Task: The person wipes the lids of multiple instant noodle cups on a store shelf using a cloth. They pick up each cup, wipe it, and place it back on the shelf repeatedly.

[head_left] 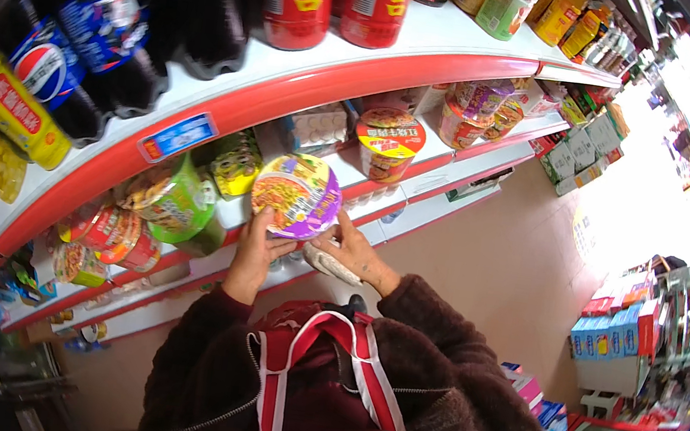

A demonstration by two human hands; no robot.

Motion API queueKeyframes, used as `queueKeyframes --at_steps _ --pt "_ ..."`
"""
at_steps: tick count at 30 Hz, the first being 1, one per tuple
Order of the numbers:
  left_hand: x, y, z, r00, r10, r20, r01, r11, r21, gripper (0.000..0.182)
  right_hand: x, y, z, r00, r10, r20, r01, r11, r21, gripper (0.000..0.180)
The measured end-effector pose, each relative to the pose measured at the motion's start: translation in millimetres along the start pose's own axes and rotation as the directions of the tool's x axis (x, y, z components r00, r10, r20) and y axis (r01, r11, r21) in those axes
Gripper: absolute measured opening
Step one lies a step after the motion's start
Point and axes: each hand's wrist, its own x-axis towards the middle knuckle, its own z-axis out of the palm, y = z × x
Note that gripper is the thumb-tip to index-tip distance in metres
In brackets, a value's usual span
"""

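A tub of instant noodles (302, 191) with a purple and yellow printed lid is held between both hands, lid facing up. My left hand (254, 252) grips its near left side, thumb on the lid's rim. My right hand (356, 253) supports the near right side and also has a whitish folded cloth (330, 264) under its fingers. Just beyond the tub, on the lower shelf (430, 136), stands a red and yellow noodle tub (389, 143). Left of the held tub are a green noodle tub (186, 207) and a black-and-yellow package (237, 165).
The upper shelf's red front edge (361, 90) curves close above my hands. It carries cola bottles (213, 21), red drink bottles (296, 3) and a blue price tag (179, 136). Several noodle tubs (126, 236) sit at lower left. Boxed goods (614, 333) stand across the tiled aisle (484, 247).
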Motion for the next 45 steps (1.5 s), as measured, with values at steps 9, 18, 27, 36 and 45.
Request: queueKeyframes --at_steps 9,18,27,36,45 --pt "26.9 -24.7 28.4 0.957 0.027 -0.289 -0.054 0.995 -0.087 0.051 27.2 33.9 -51.3 0.961 -0.111 0.252 0.053 0.972 0.227 0.081" --pt "30.9 -12.0 42.4 0.950 0.095 -0.296 -0.096 0.995 0.013 0.065 -31.9 78.5 -105.6 0.915 0.030 0.403 -0.228 0.861 0.455 0.049" --pt "33.5 -0.8 48.5 0.939 0.056 -0.339 -0.043 0.998 0.046 0.075 -74.9 103.2 -109.2 0.959 0.100 0.265 -0.256 0.703 0.663 0.042" --pt "38.6 -12.1 39.5 0.930 0.043 -0.365 -0.050 0.999 -0.009 0.089 -84.1 93.0 -101.6 0.972 0.125 0.201 -0.229 0.709 0.667 0.044" --pt "1.2 -20.6 37.6 0.900 0.120 -0.420 -0.095 0.992 0.078 0.093 -76.2 92.8 -104.8 0.979 0.102 0.178 -0.188 0.794 0.578 0.042"
